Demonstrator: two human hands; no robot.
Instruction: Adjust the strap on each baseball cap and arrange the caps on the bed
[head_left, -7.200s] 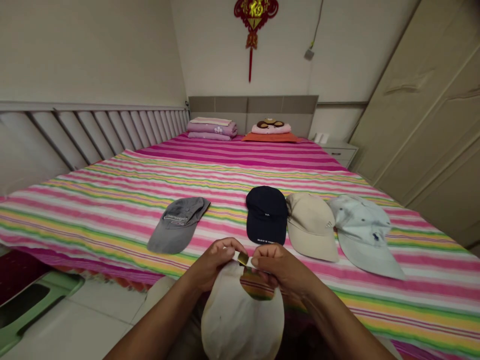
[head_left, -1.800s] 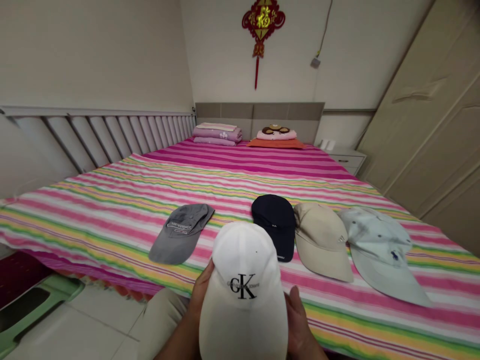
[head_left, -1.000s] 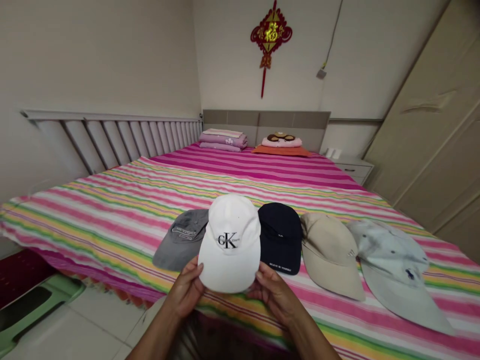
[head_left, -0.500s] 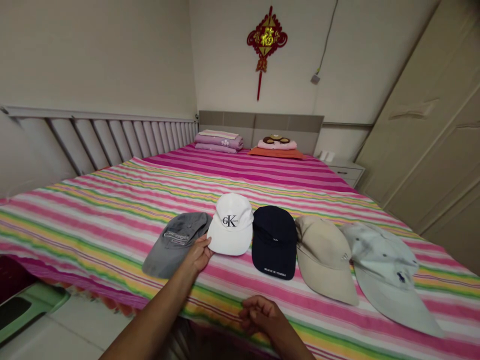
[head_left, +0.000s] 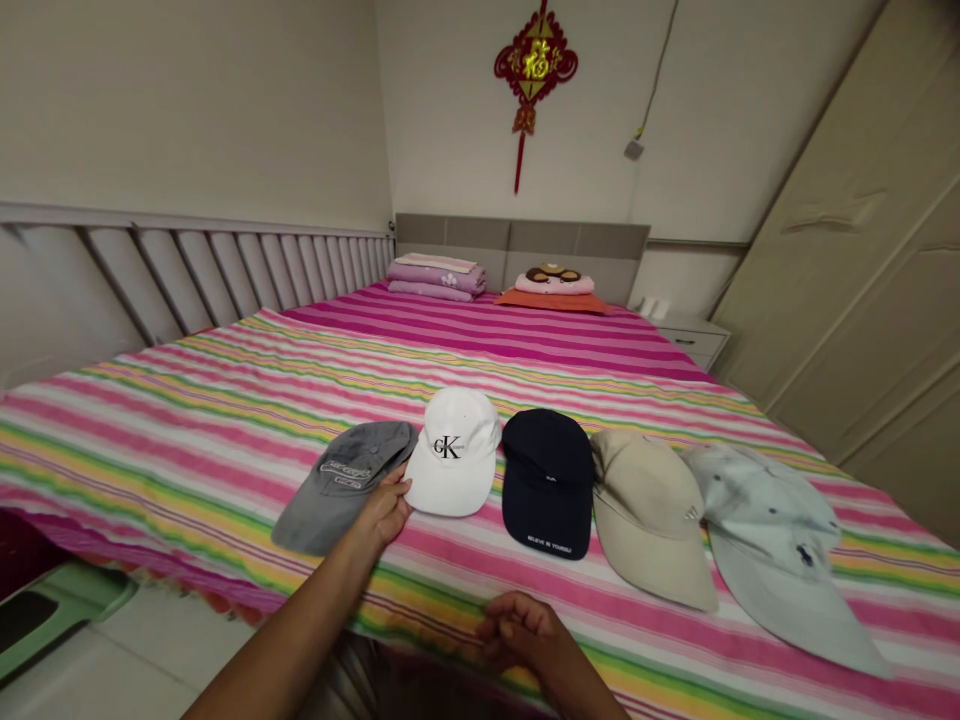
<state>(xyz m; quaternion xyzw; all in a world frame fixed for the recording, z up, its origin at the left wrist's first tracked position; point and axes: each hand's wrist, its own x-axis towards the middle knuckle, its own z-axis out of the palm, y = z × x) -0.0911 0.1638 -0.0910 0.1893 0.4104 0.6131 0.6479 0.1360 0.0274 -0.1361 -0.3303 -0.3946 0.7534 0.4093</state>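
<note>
The white cap point(head_left: 453, 478) with black "CK" lettering lies in a row of caps on the striped bedspread. My left hand point(head_left: 384, 508) pinches the left edge of its brim, thumb on top. Left of it, partly behind that hand, is a grey cap point(head_left: 330, 500) with pale lettering. On the white cap's right sits a dark navy cap point(head_left: 549, 490), a small gap between them. Beyond it come a beige cap point(head_left: 649, 515) and a pale grey-green cap point(head_left: 772, 540) with a small dark emblem. Near the bed's front edge my right hand point(head_left: 521, 630) hovers, loosely curled with nothing in it.
The bed's striped bedspread point(head_left: 187, 420) stretches back to folded purple bedding point(head_left: 439, 280) and a pink and orange stack point(head_left: 555, 290) by the headboard. A pale slatted rail point(head_left: 225, 265) runs along the left. A green stool point(head_left: 75, 610) stands at lower left.
My left hand has drawn the white cap slightly left, opening a gap from the navy cap. The grey cap has also shifted a little left. My right hand stays put.
</note>
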